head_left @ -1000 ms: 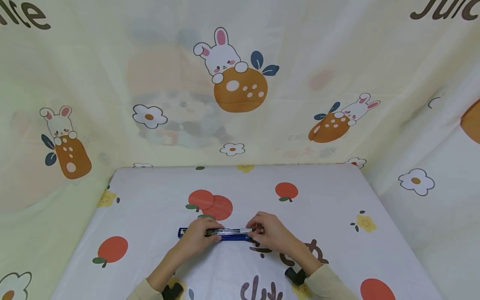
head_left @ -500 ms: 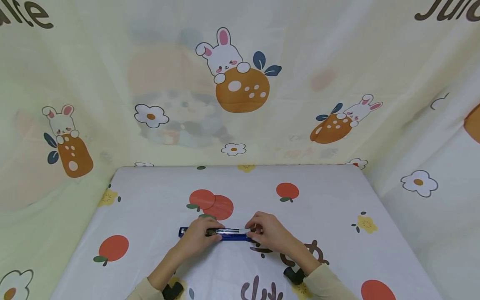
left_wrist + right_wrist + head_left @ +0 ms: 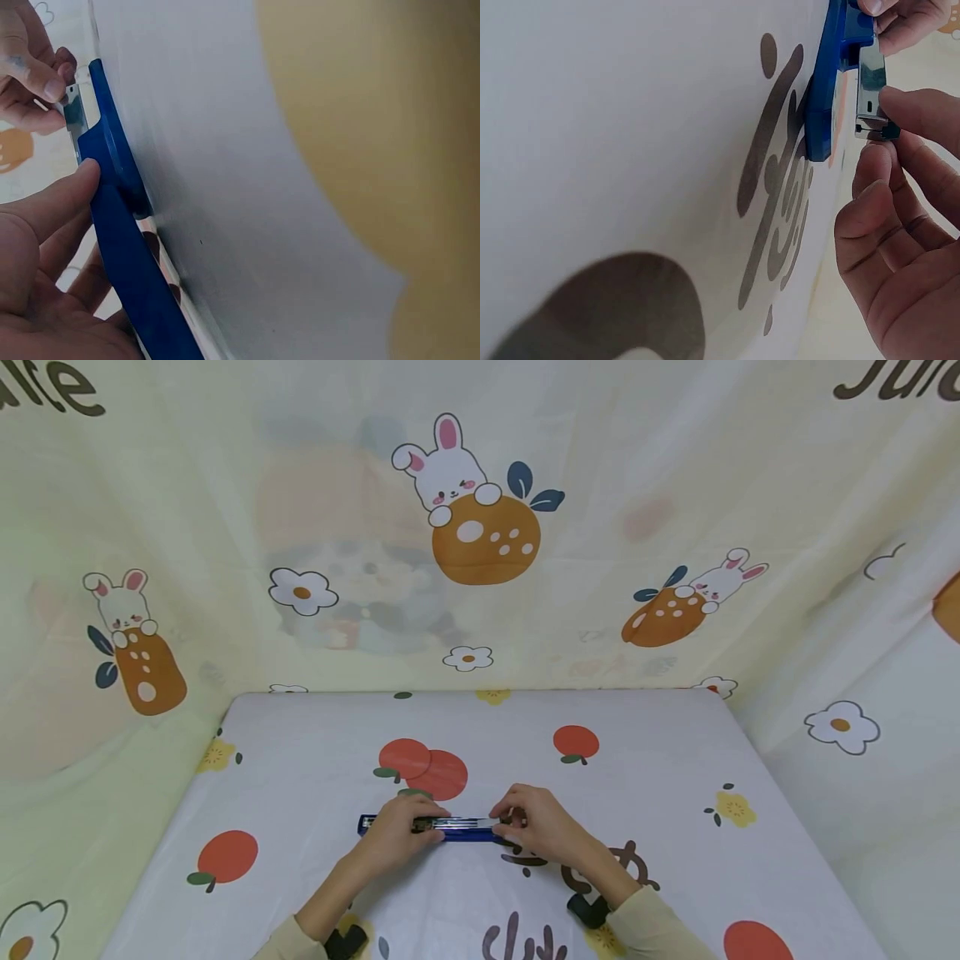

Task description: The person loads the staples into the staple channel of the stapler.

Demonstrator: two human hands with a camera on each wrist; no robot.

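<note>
A blue stapler with a bright metal magazine lies lengthwise across the middle of the table, folded wide apart. My left hand grips its left part, thumb in front and fingers behind, as the left wrist view shows on the blue body. At the other end my right hand pinches the tip of the metal magazine between thumb and fingers. In the right wrist view that tip stands a little apart from the blue base. My left palm covers much of the stapler's left part in the head view.
The table has a white cloth printed with fruit and lettering. Patterned curtains hang behind it and at both sides. Black straps sit at my wrists by the sleeves.
Both hands keep their hold on the stapler with hardly any movement. The head view has shifted very slightly.
</note>
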